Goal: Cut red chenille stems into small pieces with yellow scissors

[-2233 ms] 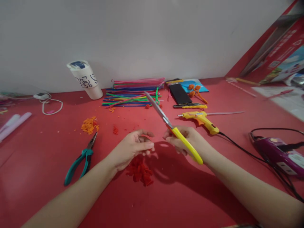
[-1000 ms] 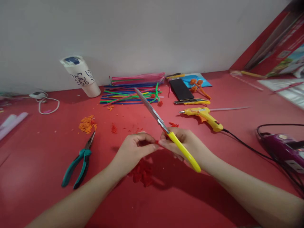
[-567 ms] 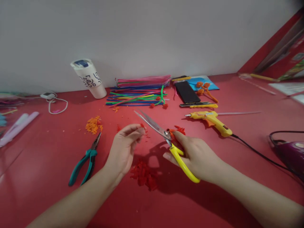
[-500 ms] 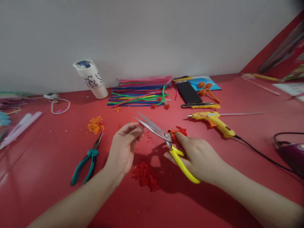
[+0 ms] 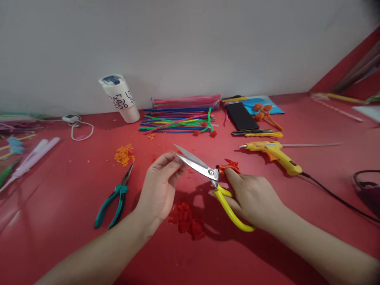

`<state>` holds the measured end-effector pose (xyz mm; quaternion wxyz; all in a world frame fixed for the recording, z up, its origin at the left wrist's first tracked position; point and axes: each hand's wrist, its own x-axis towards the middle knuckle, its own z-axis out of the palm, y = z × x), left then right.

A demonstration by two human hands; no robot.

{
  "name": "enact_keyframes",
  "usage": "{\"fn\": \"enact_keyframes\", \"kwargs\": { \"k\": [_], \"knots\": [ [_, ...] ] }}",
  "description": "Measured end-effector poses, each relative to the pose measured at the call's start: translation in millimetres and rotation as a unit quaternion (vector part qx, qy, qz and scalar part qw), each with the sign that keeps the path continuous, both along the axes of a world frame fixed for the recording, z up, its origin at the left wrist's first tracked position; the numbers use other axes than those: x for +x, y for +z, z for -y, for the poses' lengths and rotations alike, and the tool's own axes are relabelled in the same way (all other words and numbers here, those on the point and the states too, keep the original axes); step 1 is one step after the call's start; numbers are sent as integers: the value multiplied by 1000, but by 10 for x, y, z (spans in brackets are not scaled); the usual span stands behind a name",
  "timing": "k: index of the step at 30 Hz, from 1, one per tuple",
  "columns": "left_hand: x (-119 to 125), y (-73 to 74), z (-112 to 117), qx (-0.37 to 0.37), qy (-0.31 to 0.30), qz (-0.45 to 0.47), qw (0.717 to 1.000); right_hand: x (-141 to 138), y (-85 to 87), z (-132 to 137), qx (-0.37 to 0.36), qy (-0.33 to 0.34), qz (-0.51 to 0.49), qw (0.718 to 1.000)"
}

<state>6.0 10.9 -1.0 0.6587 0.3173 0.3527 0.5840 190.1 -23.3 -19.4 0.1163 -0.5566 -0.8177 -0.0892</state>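
Note:
My left hand (image 5: pixel 162 184) is closed in a pinch, thumb against forefinger, on a tiny red scrap (image 5: pixel 179 152) mostly hidden by the fingertips and a blade. My right hand (image 5: pixel 252 194) grips scissors (image 5: pixel 198 166) with one yellow and one orange handle. Their blades are slightly parted, tips beside the left fingertips. Below the blades, a heap of red cut pieces (image 5: pixel 185 219) lies on the red table (image 5: pixel 184 265). More red pieces (image 5: pixel 232 163) sit behind the right hand. Teal-handled long-nose pliers (image 5: pixel 115 202) rest left of my left hand, near a pile of orange shreds (image 5: pixel 124 154).
A yellow glue gun (image 5: pixel 271 152) with its cord lies at right. Pipe cleaners (image 5: pixel 178 118), a white tumbler (image 5: pixel 120 99), a black phone (image 5: pixel 242 116), a utility knife (image 5: pixel 257 133) and orange-tipped stems (image 5: pixel 267 114) line the back. A pink tool (image 5: pixel 35 158) is at far left.
The whole view has shifted slightly, so things appear farther right. The scissor blades have turned a little and lie closer to the left fingertips. Both hands keep their holds.

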Motion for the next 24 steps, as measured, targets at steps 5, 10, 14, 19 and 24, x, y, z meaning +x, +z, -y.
{"fn": "enact_keyframes", "kwargs": {
  "k": [5,10,14,19,24],
  "knots": [
    [-8,12,4,0,7,-2,1000,-4,0,1,6,-3,5,1000],
    [-12,11,1,3,6,-5,1000,-11,-7,5,-1,0,8,1000],
    [-11,2,-2,2,6,-5,1000,-12,-9,4,-1,-3,10,1000],
    [-12,18,3,0,11,-12,1000,-11,-2,5,-3,-4,11,1000],
    [-17,27,11,1,15,-10,1000,-5,-5,12,1,1,8,1000]
  ]
}}
